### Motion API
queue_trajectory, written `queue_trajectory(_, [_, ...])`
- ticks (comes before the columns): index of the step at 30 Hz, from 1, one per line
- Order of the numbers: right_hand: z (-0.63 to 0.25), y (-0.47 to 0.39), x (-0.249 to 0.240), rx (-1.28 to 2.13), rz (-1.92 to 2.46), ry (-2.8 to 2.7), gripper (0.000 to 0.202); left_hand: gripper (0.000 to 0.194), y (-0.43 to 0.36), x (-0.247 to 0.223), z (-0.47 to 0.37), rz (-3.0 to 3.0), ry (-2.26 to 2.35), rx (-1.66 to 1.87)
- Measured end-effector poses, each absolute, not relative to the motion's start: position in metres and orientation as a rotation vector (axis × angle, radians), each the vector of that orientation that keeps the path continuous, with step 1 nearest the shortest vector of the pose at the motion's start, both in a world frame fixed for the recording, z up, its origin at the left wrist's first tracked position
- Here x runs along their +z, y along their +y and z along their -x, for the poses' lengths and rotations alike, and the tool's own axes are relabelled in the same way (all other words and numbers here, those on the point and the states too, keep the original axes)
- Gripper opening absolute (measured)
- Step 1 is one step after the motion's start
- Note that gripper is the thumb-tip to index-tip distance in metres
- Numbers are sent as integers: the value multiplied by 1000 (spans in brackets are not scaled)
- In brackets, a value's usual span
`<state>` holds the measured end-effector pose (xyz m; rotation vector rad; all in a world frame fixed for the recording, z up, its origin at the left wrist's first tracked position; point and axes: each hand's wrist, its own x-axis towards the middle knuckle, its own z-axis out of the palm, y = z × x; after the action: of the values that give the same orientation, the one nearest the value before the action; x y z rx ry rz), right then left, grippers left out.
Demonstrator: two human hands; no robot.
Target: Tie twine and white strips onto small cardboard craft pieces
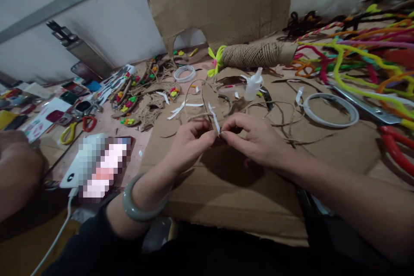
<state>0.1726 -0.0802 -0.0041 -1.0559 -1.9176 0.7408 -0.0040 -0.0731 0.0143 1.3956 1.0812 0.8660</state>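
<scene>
Over the cardboard sheet (194, 198), the fingertips of my left hand (190, 142) and my right hand (258, 138) almost meet. Both are closed in a pinch at the lower end of a narrow white strip (213, 116), which stands up between them. What else the fingers may hold is hidden. Thin brown twine (281, 114) lies in loose loops just beyond my right hand. More cut white strips (181, 108) lie past my left hand. A small translucent squeeze bottle (254, 86) stands upright behind my hands.
A twine roll (252, 54) lies at the back. White tape rolls (331, 110) and red-handled pliers (397, 146) are to the right, near colourful fuzzy stems (349, 60). Twine pieces with coloured bits (142, 95), a phone (106, 168) and another person's hand (19, 168) are left.
</scene>
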Motion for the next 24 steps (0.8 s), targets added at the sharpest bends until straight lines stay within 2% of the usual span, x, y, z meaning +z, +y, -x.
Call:
queue_trajectory(8, [-173,-79,-3,868,1054,-1865,11,17,-74,19,2,-1328,1054,865])
queue_trajectory(24, [-175,-80,-3,799,1059,-1879,12,17,-74,22,2,-1347,1125,856])
